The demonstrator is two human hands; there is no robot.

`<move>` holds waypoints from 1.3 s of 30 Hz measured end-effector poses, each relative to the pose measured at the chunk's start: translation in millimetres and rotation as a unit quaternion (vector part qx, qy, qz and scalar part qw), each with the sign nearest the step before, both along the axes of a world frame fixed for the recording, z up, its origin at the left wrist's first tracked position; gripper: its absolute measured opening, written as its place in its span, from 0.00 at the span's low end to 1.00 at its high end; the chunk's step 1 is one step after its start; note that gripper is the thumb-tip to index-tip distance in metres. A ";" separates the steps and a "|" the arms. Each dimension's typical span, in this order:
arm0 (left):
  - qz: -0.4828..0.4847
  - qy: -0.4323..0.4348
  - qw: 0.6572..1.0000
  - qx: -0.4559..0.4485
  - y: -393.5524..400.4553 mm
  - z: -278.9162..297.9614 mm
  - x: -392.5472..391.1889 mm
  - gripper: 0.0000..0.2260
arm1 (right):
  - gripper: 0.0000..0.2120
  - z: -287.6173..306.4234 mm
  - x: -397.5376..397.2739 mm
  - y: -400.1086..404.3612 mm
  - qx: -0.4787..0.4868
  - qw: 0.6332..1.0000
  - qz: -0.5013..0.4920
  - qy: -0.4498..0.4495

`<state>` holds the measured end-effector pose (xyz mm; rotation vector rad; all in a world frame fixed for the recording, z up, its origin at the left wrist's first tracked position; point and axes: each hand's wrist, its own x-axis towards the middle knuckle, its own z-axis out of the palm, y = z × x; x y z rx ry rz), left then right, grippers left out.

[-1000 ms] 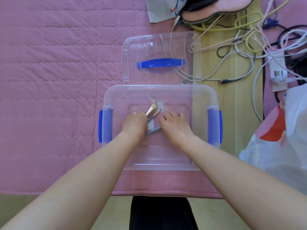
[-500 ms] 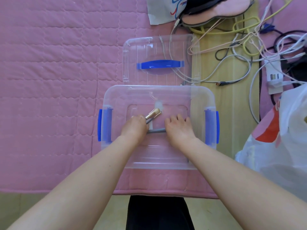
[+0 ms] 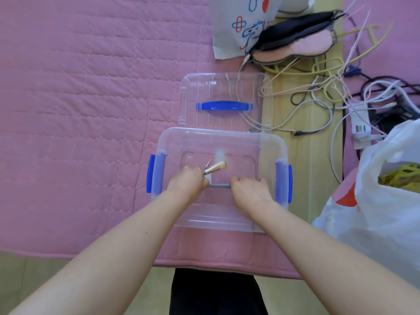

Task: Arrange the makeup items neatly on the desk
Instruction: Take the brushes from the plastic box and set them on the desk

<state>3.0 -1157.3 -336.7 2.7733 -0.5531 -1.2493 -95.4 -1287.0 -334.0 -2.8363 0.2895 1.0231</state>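
Observation:
Both my hands are inside a clear plastic storage box (image 3: 268, 146) with blue side latches, which stands on a pink quilted cover. My left hand (image 3: 187, 184) grips two makeup brushes (image 3: 214, 167); a gold ferrule with a pale tuft and a thinner tip stick out up and to the right of the fist. My right hand (image 3: 250, 192) has its fingers curled round one end of a grey stick-shaped item (image 3: 219, 185) that lies level between the two hands. Whether the left hand also holds that grey item is hidden.
The box's clear lid (image 3: 223, 87) with a blue handle lies flat just behind it. A tangle of cables (image 3: 318, 101) and a power strip cover the wooden strip at right. A white plastic bag (image 3: 386, 201) stands at the right; a pink eye mask (image 3: 302, 46) lies at the back.
My right hand has drawn the grey item to lie level and moved a little right. The left hand has kept its grip on the brushes, whose tips now point more to the right.

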 end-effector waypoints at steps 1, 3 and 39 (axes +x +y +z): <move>0.009 -0.004 1.000 -0.005 1.1 8.3 0.1 0.04 | 0.14 7.2 -0.3 -0.9 0.003 1.000 -0.001 -0.001; 0.033 -0.015 0.999 -0.015 4.7 27.4 -1.2 0.04 | 0.11 25.0 -1.8 -2.3 0.011 1.000 -0.008 -0.014; 0.755 -0.154 0.552 -0.318 302.1 379.8 -256.1 0.09 | 0.08 376.3 -56.0 266.1 0.361 0.931 0.062 -0.014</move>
